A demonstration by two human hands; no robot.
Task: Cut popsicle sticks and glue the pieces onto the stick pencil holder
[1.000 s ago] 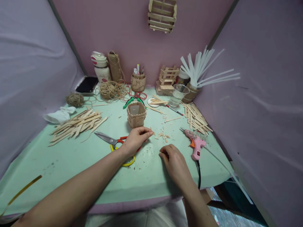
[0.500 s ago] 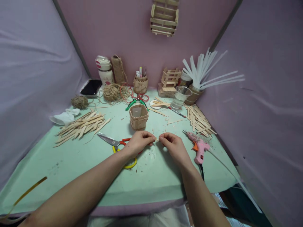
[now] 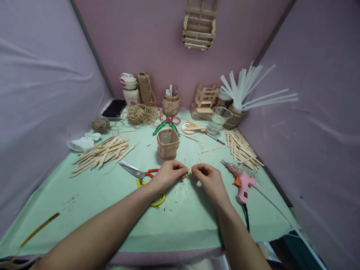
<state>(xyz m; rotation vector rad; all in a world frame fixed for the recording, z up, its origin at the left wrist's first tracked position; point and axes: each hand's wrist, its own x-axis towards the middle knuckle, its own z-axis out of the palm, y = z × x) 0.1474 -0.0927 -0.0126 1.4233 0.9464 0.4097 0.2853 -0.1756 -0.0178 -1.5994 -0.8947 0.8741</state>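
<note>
My left hand [image 3: 172, 174] and my right hand [image 3: 208, 179] meet over the middle of the table, each with thumb and fingers pinched. Between their fingertips shows a small pale piece of wood [image 3: 189, 171]; most of it is hidden. Behind my left hand stands a small wooden basket [image 3: 168, 145], its sides covered with wood pieces. Under my left wrist lie scissors [image 3: 140, 174] with red and yellow handles, partly covered. To the right of my right hand rests a pink glue gun [image 3: 242, 181]. Small wood scraps [image 3: 210, 150] are scattered beyond my hands.
Piles of wooden sticks lie at the left [image 3: 102, 153] and right [image 3: 243, 149]. Along the back stand a bottle [image 3: 131, 92], twine [image 3: 140, 114], a cup of water [image 3: 218, 120] and a pot of glue sticks [image 3: 234, 115]. Green-handled pliers [image 3: 165, 125] lie behind the basket.
The whole view has shifted slightly, so everything appears a little lower and farther right. My hands keep the same pinch on the small wood piece.
</note>
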